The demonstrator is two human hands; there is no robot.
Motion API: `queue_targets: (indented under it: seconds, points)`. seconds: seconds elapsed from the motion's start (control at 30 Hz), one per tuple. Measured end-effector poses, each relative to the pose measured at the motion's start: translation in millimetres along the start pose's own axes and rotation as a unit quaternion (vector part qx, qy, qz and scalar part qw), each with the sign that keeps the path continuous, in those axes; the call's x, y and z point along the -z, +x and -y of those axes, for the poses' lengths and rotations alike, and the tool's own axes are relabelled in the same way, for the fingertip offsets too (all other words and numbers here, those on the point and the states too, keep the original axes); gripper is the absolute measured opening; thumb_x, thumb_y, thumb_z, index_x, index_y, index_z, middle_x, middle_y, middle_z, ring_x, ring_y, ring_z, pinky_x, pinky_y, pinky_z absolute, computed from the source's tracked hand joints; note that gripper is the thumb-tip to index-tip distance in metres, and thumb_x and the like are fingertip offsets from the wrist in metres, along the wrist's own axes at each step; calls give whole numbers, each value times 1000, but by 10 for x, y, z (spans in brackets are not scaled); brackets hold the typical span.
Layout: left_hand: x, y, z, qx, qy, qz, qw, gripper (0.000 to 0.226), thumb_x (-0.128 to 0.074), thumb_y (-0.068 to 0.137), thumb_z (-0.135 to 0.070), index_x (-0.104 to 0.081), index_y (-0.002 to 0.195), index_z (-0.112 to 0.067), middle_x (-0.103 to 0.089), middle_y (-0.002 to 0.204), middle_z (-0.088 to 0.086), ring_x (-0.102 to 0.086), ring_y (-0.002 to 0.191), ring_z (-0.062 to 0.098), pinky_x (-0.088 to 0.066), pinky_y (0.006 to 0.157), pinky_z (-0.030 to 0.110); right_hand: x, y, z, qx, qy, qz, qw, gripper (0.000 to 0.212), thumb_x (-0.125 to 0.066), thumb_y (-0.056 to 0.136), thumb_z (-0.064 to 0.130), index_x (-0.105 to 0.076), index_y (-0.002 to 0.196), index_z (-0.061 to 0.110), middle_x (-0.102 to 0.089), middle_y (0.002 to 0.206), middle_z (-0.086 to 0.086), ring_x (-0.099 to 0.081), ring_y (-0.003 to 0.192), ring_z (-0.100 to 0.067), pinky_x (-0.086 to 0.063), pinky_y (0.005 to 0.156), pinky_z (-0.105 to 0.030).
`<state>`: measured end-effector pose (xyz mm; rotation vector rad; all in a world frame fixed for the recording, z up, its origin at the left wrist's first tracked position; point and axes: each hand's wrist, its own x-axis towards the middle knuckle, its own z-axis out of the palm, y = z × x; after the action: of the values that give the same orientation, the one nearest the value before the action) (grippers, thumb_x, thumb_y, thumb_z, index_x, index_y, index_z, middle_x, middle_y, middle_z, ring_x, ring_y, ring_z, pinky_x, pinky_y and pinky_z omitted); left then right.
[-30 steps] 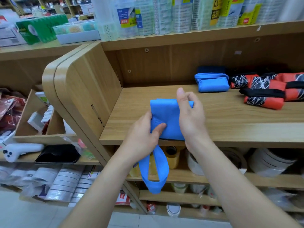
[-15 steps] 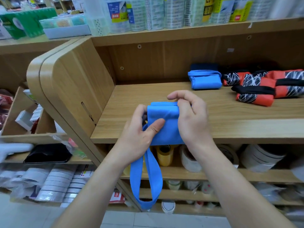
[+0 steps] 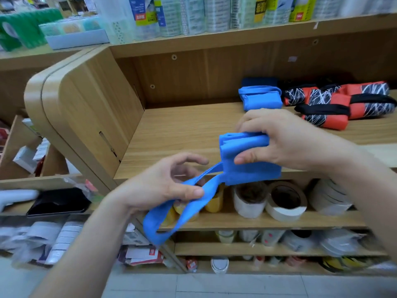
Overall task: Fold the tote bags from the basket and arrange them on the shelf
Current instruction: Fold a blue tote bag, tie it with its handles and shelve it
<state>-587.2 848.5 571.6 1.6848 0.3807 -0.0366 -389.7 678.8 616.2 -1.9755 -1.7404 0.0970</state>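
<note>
Head view: your right grip [image 3: 285, 145] clamps the folded blue tote bag [image 3: 247, 168], thumb on its front face and fingers curled over the top, above the front edge of the wooden shelf [image 3: 182, 134]. Your left grip [image 3: 163, 183] pinches the bag's straps [image 3: 159, 224], whose loop hangs down to the left. Farther back on the shelf lie another folded blue bag [image 3: 261, 101] and, just beside it, red-and-black folded bags [image 3: 328, 110].

Bright, even indoor light with soft shadows under the shelf [image 3: 193, 134]. Wide-angle bending curves the edges. Motion blur smears the lower left corner and the packages [image 3: 182, 16] up top.
</note>
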Motion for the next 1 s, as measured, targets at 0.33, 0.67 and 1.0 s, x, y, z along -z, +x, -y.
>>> queue_targets:
  seconds: [0.33, 0.67, 1.0]
  points:
    - [314, -316, 26, -147, 60, -239, 958, 28, -79, 77, -44, -74, 96, -25, -69, 105, 1, -64, 104, 19, -52, 83, 22, 217, -210, -173, -46, 144, -51, 987, 37, -72, 67, 53, -75, 82, 19, -65, 72, -9, -60, 70, -25, -45, 60, -39]
    - [-165, -127, -34, -247, 540, -153, 790, 22, -64, 78, -42, -65, 97, -32, -66, 83, -13, -61, 80, 7, -52, 68, 33, 408, -292, -296, -47, 221, -45, 973, 39, -76, 73, 44, -76, 86, 7, -66, 82, -22, -62, 70, -26, -45, 60, -26]
    - [100, -254, -521, -333, -81, -1, 939, 26, -82, 67, -35, -69, 80, -16, -63, 73, 2, -62, 84, 23, -49, 90, 30, 321, -335, -489, -139, 238, -35, 961, 33, -74, 71, 41, -75, 87, 13, -73, 80, -2, -69, 71, -14, -51, 59, -23]
